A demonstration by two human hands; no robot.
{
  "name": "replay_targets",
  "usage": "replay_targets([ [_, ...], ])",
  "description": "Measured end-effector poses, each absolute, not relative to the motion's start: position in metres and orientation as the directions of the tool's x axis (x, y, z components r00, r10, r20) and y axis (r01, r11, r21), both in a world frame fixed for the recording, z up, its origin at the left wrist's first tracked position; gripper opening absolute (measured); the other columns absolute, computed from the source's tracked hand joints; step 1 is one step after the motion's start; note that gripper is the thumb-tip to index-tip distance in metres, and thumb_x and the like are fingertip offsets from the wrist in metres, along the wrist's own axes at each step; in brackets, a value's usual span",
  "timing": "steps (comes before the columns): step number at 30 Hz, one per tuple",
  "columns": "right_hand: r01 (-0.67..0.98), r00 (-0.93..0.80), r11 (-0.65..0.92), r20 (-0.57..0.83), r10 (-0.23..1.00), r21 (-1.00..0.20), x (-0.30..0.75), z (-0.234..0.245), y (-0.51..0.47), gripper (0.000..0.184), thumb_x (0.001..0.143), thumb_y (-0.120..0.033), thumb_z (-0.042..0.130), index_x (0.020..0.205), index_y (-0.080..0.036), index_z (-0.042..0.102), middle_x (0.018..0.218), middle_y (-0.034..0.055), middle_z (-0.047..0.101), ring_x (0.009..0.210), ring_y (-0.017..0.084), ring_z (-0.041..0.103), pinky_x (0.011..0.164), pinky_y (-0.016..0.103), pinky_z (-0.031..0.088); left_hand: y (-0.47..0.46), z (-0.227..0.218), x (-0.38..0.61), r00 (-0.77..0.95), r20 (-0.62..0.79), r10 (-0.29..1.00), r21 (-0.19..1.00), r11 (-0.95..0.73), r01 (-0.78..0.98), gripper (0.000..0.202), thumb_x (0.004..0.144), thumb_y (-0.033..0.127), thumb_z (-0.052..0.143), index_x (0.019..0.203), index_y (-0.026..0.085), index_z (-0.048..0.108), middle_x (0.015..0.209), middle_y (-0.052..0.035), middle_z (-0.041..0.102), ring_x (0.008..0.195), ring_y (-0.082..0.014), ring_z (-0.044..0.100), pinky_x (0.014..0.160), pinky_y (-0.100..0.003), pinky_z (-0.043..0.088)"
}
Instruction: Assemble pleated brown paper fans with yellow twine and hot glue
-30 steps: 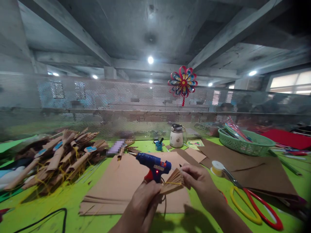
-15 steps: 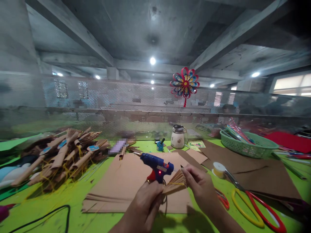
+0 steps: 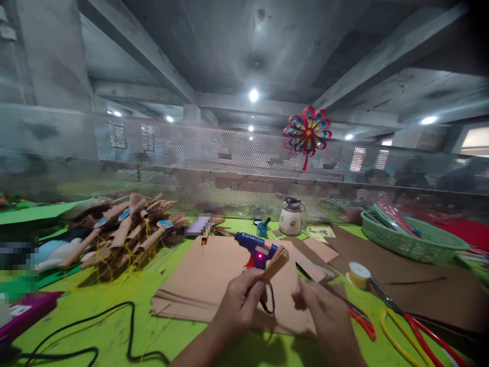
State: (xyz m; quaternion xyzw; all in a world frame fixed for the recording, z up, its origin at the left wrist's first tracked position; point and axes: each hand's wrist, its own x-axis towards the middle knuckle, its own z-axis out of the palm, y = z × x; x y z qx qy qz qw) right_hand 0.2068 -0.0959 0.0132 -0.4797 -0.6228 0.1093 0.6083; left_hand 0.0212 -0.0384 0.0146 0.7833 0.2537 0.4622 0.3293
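My left hand (image 3: 240, 298) is closed around a blue hot glue gun (image 3: 254, 245) with a red trigger and a lit red light. The same hand grips a pleated strip of brown paper (image 3: 278, 261), upright beside the gun's rear. The gun's nozzle points away and left. To the right, my right hand (image 3: 324, 308) is apart from the paper, fingers curled in; whatever they hold is hidden. Both hands are above a stack of brown paper sheets (image 3: 198, 270). Orange-handled scissors (image 3: 362, 322) lie beside my right hand, partly behind it.
Rolled brown paper pieces (image 3: 126, 229) with yellow strings are heaped at left. A black cord (image 3: 132, 326) loops at front left. On the right are a yellow spool (image 3: 358, 276), large scissors (image 3: 414, 326) and a green basket (image 3: 416, 250). A jar (image 3: 290, 219) stands behind.
My right hand has pulled away from the pleated paper, down and towards me. The paper has been tilted more upright in my left hand. The view has turned left.
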Motion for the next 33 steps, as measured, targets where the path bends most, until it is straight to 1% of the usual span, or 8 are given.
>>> replay_targets([
  [2,0.372,0.086,0.442,0.505,0.859,-0.816,0.203,0.015,-0.088,0.036,0.090,-0.039,0.049,0.065,-0.017,0.063,0.067,0.0064,0.061,0.067,0.020,0.056,0.062,0.029,0.044,-0.041,0.015,0.024,0.475,0.531,0.702,0.774,-0.630,0.065,0.027,0.092,0.033,0.040,0.085,0.015,0.058,0.068,-0.0018,0.053,0.065,-0.0132,0.051,0.062,-0.025,0.040],
  [7,-0.106,-0.127,0.339,0.350,0.928,-0.935,0.190,0.022,-0.070,0.022,0.082,-0.037,0.060,0.078,-0.017,0.068,0.078,0.0054,0.062,0.076,0.020,0.055,0.073,0.031,0.045,-0.045,0.018,0.029,0.496,0.489,0.718,0.837,-0.547,-0.032,0.027,0.091,0.035,0.042,0.084,0.015,0.059,0.068,-0.0017,0.053,0.065,-0.0132,0.050,0.064,-0.025,0.041],
  [12,-0.501,-0.189,0.120,0.243,0.951,-0.857,0.179,0.014,-0.058,0.028,0.082,-0.042,0.057,0.087,-0.018,0.069,0.082,0.0063,0.065,0.067,0.017,0.055,0.061,0.029,0.047,-0.041,0.031,0.029,0.562,0.425,0.710,0.889,-0.445,-0.111,0.028,0.089,0.035,0.045,0.076,0.014,0.058,0.067,-0.0021,0.055,0.066,-0.0130,0.051,0.064,-0.024,0.040],
  [19,-0.538,-0.095,0.080,0.155,0.983,-0.839,0.180,0.011,-0.037,0.028,0.070,-0.039,0.075,0.086,-0.017,0.069,0.073,0.0021,0.067,0.060,0.013,0.057,0.055,0.023,0.047,-0.044,0.051,0.024,0.610,0.342,0.714,0.883,-0.466,0.050,0.025,0.086,0.032,0.048,0.086,0.014,0.065,0.078,-0.0046,0.064,0.076,-0.0164,0.058,0.070,-0.025,0.044],
  [23,-0.516,-0.068,0.103,0.161,0.985,-0.850,0.192,0.030,-0.036,0.026,0.077,-0.039,0.069,0.094,-0.018,0.067,0.086,0.0048,0.071,0.080,0.018,0.065,0.075,0.033,0.051,-0.037,0.051,-0.005,0.292,0.332,0.897,0.930,-0.363,0.060,0.024,0.084,0.034,0.049,0.081,0.015,0.063,0.077,-0.0049,0.066,0.081,-0.0183,0.063,0.077,-0.028,0.045],
  [25,-0.462,-0.064,0.095,0.141,0.988,-0.882,0.200,0.042,-0.038,0.025,0.080,-0.039,0.067,0.092,-0.017,0.068,0.086,0.0066,0.071,0.083,0.021,0.066,0.080,0.038,0.051,-0.022,0.047,-0.018,0.068,0.208,0.976,0.978,-0.208,-0.014,0.021,0.081,0.034,0.050,0.079,0.015,0.059,0.059,-0.0011,0.060,0.064,-0.0180,0.064,0.068,-0.030,0.048],
  [28,-0.391,-0.083,0.095,0.138,0.987,-0.916,0.210,0.056,-0.041,0.025,0.081,-0.038,0.066,0.088,-0.014,0.068,0.083,0.0079,0.071,0.079,0.022,0.067,0.080,0.041,0.051,0.001,0.040,-0.028,0.089,-0.077,0.993,0.992,0.085,-0.098,0.015,0.076,0.029,0.051,0.073,0.014,0.054,0.048,0.0019,0.053,0.045,-0.0158,0.059,0.050,-0.027,0.046],
  [33,-0.322,-0.104,0.066,0.105,0.989,-0.944,0.211,0.063,-0.047,0.028,0.083,-0.041,0.062,0.087,-0.013,0.066,0.082,0.0102,0.070,0.073,0.020,0.066,0.058,0.029,0.051,0.009,0.038,-0.031,0.093,-0.051,0.994,0.990,0.063,-0.127,0.016,0.070,0.029,0.057,0.073,0.014,0.053,0.048,0.0031,0.053,0.039,-0.0118,0.054,0.043,-0.022,0.041],
])
